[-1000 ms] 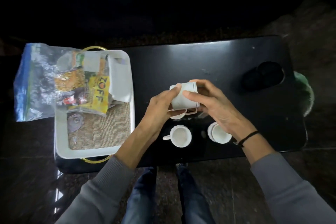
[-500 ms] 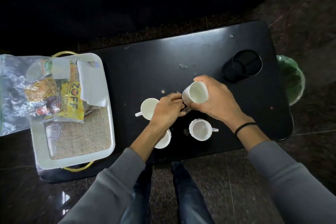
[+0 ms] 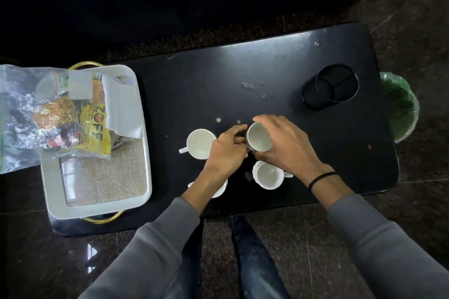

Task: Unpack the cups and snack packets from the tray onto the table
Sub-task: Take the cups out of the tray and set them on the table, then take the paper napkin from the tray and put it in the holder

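Both hands hold one white cup (image 3: 259,136), upright, mouth up, low over the black table (image 3: 267,75). My right hand (image 3: 286,145) wraps its right side; my left hand (image 3: 224,150) pinches its left side. Three more white cups stand on the table: one (image 3: 199,143) to the left, one (image 3: 267,175) under my right wrist, one (image 3: 218,190) mostly hidden beneath my left forearm. The white tray (image 3: 143,153) at the table's left end carries a yellow snack packet (image 3: 93,128), a clear bag of packets (image 3: 31,114) and white paper (image 3: 121,109).
A black wire holder (image 3: 330,87) stands at the table's back right. A green-lined bin (image 3: 401,107) sits on the floor past the right edge. A clear glass (image 3: 70,177) lies on the tray's woven mat. My knees are below the near edge.
The cup in my hands has turned from tilted on its side to upright and come down near the tabletop. My left hand has shifted from below it to its left side.
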{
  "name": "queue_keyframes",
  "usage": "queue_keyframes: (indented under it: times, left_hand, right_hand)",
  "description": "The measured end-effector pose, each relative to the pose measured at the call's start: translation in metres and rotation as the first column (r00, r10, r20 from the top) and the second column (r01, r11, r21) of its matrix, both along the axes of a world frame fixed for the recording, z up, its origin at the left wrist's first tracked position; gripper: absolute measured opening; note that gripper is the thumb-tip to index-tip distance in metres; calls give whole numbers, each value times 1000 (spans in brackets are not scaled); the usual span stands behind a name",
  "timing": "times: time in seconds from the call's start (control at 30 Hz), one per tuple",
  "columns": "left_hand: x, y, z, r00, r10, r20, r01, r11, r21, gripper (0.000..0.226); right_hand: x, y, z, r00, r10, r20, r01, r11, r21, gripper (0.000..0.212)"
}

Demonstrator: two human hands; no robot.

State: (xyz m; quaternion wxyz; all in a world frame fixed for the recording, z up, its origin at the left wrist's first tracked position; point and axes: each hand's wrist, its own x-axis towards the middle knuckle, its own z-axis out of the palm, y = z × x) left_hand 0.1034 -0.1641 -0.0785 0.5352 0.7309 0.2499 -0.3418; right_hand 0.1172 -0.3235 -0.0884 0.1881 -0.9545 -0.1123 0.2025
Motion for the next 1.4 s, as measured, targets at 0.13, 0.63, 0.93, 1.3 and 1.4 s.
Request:
queue_keyframes:
  times: [0.13,0.63,0.93,1.3,1.4]
  left_hand:
    - [-1,0,2,1000,-12,13,12,1000,2,52]
    - [0,25,41,979,-18,201,5,998,63,51]
    - [-7,105,51,928,115,354,-168,978,122,41]
    - [7,252,20,925,54,375,-283,758,588,38]
    - [18,263,10,944,-48,326,-179,755,630,52]
  right_hand:
    - [-2,2,0,1000,21,9,-21,999,-41,77]
    - [18,40,47,987,157,37,-154,985,-74,70]
    - [28,133,66,989,145,23,-147,982,116,50]
    - [49,274,32,960,278,-35,-269,948,170,50]
    - [58,293,27,959,266,-98,-248,955,165,44]
